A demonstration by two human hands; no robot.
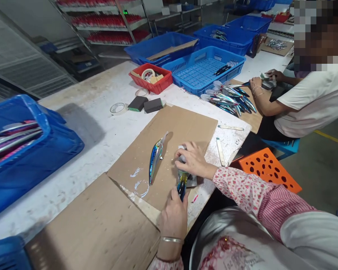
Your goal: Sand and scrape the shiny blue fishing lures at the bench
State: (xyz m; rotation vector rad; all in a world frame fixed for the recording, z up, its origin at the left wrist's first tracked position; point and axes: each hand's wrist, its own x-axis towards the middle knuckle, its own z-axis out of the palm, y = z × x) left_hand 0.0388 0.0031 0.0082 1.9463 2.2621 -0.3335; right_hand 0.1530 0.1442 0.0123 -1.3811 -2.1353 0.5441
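My left hand [173, 215] wraps round the near end of a dark blue and yellow fishing lure [181, 186]. My right hand [193, 159] curls, fingers bent, over the far end of that lure and a greyish piece [190, 180] beneath; what exactly its fingers grip is largely covered. A second fishing lure [155, 159], shiny blue and silver with a clear lip, lies to the left on a cardboard sheet [135, 161], apart from both hands.
Beyond the cardboard lie sanding blocks [153, 105], a tape roll [118, 108] and a red basket [160, 85]. Knives [220, 151] rest at right. A co-worker's hands [256, 85] work beside piled lures [231, 98]. Blue crates [53, 131] stand left and behind; an orange stool [266, 168] is right.
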